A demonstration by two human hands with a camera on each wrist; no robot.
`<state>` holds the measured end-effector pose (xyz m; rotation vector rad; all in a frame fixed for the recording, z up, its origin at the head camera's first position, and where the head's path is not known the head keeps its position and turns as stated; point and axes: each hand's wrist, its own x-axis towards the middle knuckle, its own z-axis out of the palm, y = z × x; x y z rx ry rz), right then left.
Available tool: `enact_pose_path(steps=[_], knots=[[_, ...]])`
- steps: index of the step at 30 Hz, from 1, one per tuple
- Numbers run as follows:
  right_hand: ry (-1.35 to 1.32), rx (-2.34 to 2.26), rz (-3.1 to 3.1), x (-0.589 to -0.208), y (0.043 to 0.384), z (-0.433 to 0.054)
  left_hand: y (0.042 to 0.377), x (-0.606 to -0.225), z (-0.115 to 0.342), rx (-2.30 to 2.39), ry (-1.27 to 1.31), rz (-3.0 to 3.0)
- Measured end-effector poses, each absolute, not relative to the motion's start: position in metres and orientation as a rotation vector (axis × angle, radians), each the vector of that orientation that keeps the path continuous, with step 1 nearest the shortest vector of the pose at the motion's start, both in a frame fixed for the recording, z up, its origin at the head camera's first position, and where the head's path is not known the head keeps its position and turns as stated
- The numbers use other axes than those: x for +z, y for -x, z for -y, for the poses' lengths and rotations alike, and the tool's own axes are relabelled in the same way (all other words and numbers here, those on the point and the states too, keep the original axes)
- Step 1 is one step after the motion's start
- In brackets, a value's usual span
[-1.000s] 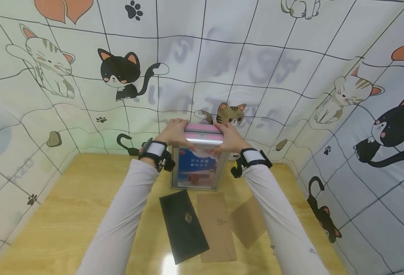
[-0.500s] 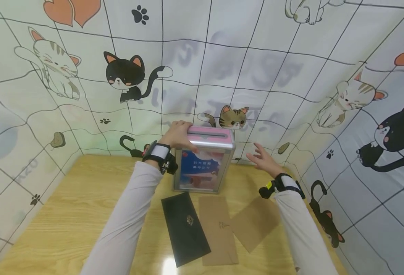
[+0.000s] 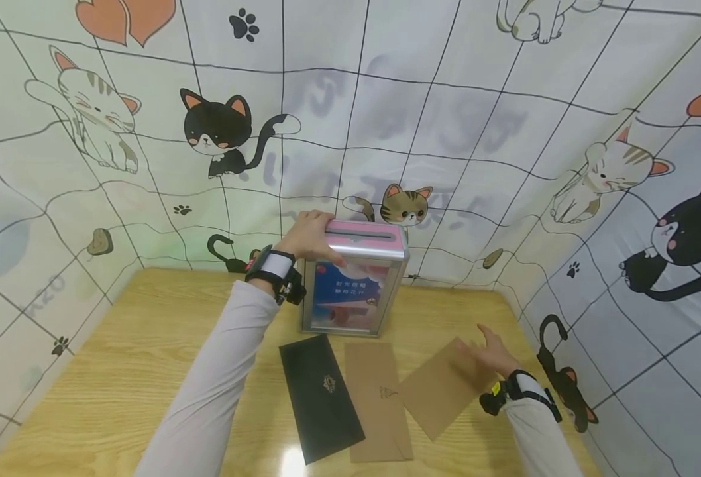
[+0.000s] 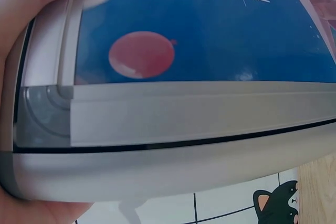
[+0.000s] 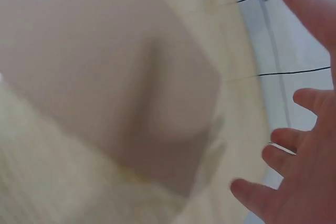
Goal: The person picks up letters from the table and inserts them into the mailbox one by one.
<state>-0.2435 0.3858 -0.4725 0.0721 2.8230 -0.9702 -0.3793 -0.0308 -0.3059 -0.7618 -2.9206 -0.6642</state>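
A silver-framed suggestion box (image 3: 350, 295) with a pink slotted top (image 3: 365, 230) stands upright at the table's back. My left hand (image 3: 310, 237) grips its upper left corner, thumb across the front; in the left wrist view the fingers wrap the metal frame (image 4: 199, 114). Low over the table at the right, my right hand (image 3: 493, 354) is spread, holding nothing. It overlaps the far right corner of a brown square-looking envelope (image 3: 436, 391), which casts up blurred in the right wrist view. Left of that lie a long brown envelope (image 3: 377, 411) and a dark envelope (image 3: 321, 397).
The light wooden table (image 3: 165, 344) stretches out to the left of the envelopes. Behind and beside it hangs a white cat-print cloth (image 3: 326, 152), close to the box's back and along the right edge.
My right hand has let go of the box's right side and moved right and down to the right-hand brown envelope. My left hand stays on the box.
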Motion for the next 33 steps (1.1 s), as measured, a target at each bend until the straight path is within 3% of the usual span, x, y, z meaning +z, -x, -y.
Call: enact_pose_path(steps=[16, 33], knots=[[-0.259, -0.817, -2.89, -0.537, 0.224, -0.395, 0.377, -0.304, 0.03, -0.675, 0.792, 2.901], [-0.266, -0.699, -2.932, -0.522, 0.216, -0.381, 0.376, -0.304, 0.03, -0.655, 0.77, 2.914]])
